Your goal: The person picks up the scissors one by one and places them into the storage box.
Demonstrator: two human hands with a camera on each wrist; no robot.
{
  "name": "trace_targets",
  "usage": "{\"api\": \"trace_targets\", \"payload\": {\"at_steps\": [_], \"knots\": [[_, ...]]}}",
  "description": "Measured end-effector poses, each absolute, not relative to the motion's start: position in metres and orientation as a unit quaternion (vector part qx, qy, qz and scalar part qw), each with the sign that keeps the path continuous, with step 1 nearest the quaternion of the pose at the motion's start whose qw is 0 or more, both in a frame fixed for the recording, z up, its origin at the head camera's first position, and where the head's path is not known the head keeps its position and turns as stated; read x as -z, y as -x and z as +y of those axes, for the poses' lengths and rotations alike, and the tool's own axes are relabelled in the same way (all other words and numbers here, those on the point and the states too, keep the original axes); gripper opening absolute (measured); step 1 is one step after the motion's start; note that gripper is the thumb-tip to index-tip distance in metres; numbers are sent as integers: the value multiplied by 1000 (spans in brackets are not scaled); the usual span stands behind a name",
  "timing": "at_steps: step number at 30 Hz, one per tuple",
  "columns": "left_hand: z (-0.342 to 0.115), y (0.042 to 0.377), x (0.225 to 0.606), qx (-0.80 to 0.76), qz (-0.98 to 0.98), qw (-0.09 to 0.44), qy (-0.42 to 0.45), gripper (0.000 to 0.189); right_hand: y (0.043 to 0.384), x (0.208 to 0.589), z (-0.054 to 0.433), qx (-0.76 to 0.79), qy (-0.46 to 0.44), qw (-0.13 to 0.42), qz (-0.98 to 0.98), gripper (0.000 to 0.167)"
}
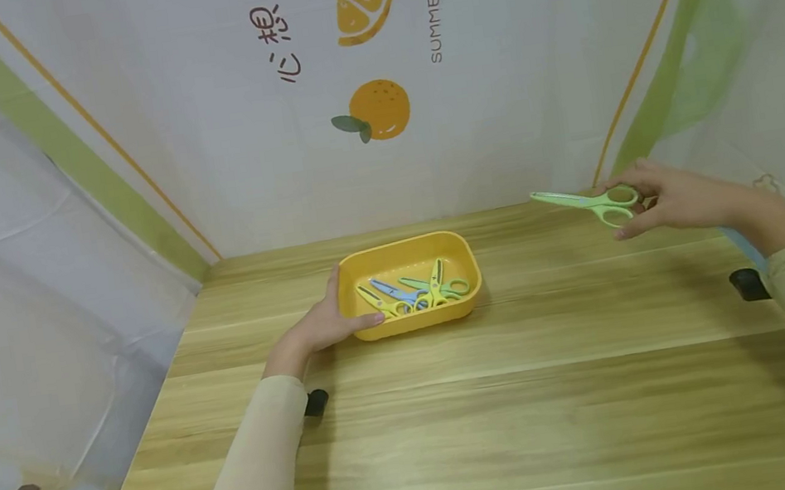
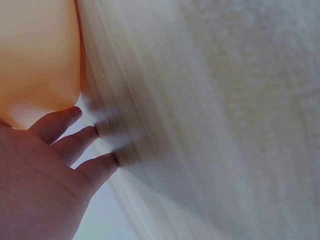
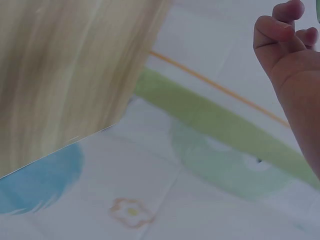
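A yellow plastic bin point(image 1: 414, 324) sits near the back of the wooden table. My left hand point(image 1: 320, 322) holds its left end, thumb over the front rim. In the left wrist view, fingertips of the left hand point(image 2: 55, 170) reach under the bin's corner point(image 2: 40, 55) and down to the tabletop. Inside lie several small scissors: blue scissors point(image 1: 391, 290), green scissors point(image 1: 455, 288) and yellow scissors point(image 1: 435, 282). Off to the right, my right hand point(image 1: 687, 195) grips light green scissors point(image 1: 582, 201) by the handles, raised, blades pointing left. The right wrist view shows its curled fingers point(image 3: 272, 32).
A white printed curtain point(image 1: 495, 113) hangs behind the wooden table point(image 1: 509, 429) and along both sides. One black clip point(image 1: 317, 403) is beside the left forearm, and another black clip point(image 1: 748, 284) is near the right forearm.
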State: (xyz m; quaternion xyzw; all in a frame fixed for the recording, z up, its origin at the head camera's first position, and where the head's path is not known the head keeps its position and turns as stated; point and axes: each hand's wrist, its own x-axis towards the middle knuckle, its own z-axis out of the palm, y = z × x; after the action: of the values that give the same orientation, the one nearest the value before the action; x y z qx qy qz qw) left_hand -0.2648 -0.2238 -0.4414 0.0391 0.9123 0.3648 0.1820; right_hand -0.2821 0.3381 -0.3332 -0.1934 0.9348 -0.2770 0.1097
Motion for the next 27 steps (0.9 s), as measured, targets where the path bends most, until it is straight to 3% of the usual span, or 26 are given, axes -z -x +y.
{"api": "trace_targets", "payload": {"at_steps": [27], "knots": [[-225, 264, 442, -369, 911, 181, -42, 141, 307, 294, 252, 268, 245, 151, 919, 64]]}}
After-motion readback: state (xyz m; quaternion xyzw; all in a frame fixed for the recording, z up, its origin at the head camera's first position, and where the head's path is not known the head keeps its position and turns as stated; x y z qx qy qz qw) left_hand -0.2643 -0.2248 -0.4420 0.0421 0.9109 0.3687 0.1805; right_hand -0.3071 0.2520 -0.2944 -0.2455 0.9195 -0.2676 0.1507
